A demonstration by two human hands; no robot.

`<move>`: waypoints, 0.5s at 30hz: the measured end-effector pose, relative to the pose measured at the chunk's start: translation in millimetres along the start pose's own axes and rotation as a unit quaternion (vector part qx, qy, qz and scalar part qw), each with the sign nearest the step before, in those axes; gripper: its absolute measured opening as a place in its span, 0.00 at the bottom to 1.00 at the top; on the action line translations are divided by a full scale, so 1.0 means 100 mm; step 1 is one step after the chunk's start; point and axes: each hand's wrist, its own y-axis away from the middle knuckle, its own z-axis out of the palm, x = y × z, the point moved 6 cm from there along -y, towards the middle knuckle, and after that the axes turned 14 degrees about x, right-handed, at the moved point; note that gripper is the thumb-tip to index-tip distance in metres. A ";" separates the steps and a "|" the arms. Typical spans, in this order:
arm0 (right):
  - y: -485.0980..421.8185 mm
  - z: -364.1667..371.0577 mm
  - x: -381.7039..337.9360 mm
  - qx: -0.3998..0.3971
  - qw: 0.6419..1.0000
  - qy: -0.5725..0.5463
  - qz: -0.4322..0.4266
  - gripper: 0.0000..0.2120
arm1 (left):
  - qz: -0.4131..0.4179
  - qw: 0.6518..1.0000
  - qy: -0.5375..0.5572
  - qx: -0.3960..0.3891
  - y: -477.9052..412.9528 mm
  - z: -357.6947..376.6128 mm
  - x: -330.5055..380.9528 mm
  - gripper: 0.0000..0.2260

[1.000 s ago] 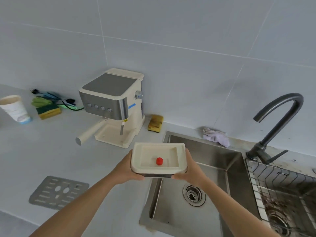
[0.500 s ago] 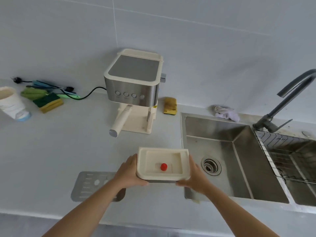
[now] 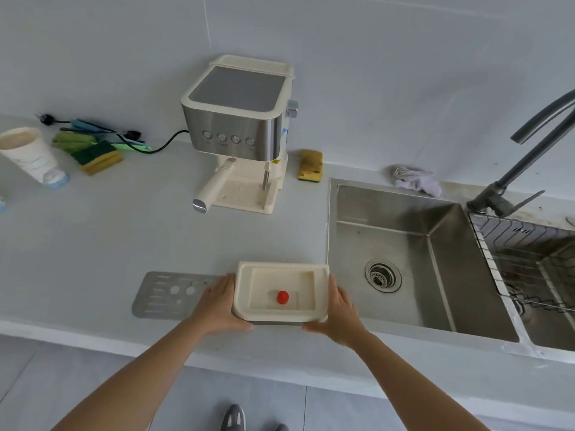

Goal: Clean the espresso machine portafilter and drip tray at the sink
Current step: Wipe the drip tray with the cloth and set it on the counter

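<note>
I hold a cream drip tray (image 3: 264, 276) with a red float (image 3: 282, 297) in its middle, level, low over the counter just left of the sink (image 3: 401, 253). My left hand (image 3: 219, 303) grips its left side and my right hand (image 3: 337, 307) grips its right side. The cream and steel espresso machine (image 3: 241, 119) stands at the back of the counter. Its portafilter (image 3: 214, 185) is locked in, handle pointing forward and left. The tray's metal grille (image 3: 168, 293) lies flat on the counter left of my hands.
A dark faucet (image 3: 522, 160) rises behind the sink, with a wire rack (image 3: 513, 244) over the right basin. A yellow sponge (image 3: 310, 166) and a white cloth (image 3: 417, 181) lie by the wall. Sponges, a power cord and a paper cup (image 3: 31, 157) sit far left.
The drip tray has come down and toward me in both hands, from in front of the machine to near the counter's front edge. My head has tilted down, so the floor shows.
</note>
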 end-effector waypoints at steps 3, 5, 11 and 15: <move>0.01 0.03 -0.01 -0.001 1.000 0.012 0.005 0.59 | -0.009 1.000 -0.007 -0.013 0.01 0.00 -0.01 0.44; 0.03 0.04 -0.01 -0.002 1.000 0.018 0.010 0.59 | -0.009 1.000 -0.015 -0.021 0.00 0.00 -0.02 0.45; 0.06 0.04 -0.04 0.004 0.999 0.050 0.007 0.61 | 0.006 0.999 -0.040 -0.034 -0.03 0.02 -0.08 0.47; 0.12 0.03 -0.09 -0.003 0.996 0.083 0.012 0.64 | 0.014 0.997 -0.049 -0.052 -0.04 0.01 -0.15 0.51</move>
